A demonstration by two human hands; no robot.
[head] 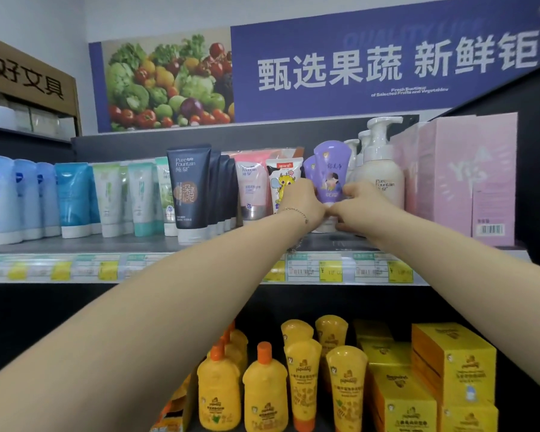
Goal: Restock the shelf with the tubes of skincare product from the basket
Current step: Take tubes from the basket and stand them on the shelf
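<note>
A purple tube (330, 169) of skincare product stands cap down on the upper shelf (106, 241), with another purple tube (309, 168) just behind it on the left. My left hand (303, 199) grips the front tube's left side. My right hand (360, 202) holds its right side and lower end near the white cap. A white tube with a yellow dragon (282, 182) stands directly to the left of my left hand. The basket is out of view.
Left of the hands stand pink, dark navy (189, 188), green and blue tubes in rows. White pump bottles (381, 163) and pink boxes (468, 179) stand on the right. Yellow bottles, tubes and boxes fill the lower shelf. Price tags line the shelf edge.
</note>
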